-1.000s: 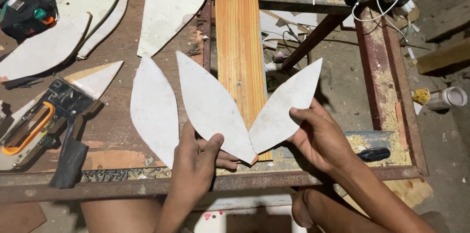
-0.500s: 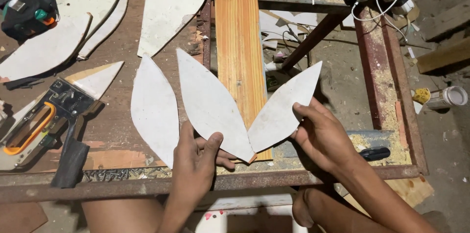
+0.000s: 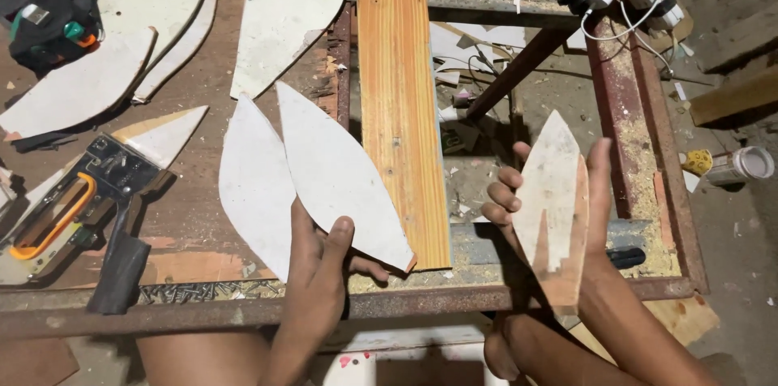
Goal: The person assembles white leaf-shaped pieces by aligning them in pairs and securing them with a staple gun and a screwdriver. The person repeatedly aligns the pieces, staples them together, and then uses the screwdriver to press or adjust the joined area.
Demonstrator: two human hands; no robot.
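Right hand [image 3: 559, 216] lifted leaf-shaped piece [image 3: 551, 191] upright; grip closed on it | left hand [image 3: 320, 260] pins white piece [image 3: 340, 179]

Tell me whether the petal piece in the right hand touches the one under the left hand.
Apart. The head view shows the right hand holding its petal piece up, with open frame between it and the white petal piece under the left hand.

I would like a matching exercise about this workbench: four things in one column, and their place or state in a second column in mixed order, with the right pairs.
1. left hand
2. right hand
3. orange plank
4. staple gun

A. lies flat along the bench frame
B. lifts a leaf-shaped piece off the bench
C. lies at the left edge
D. presses a white leaf-shaped piece down

Pairs: 1-D, 2-B, 3-A, 4-C
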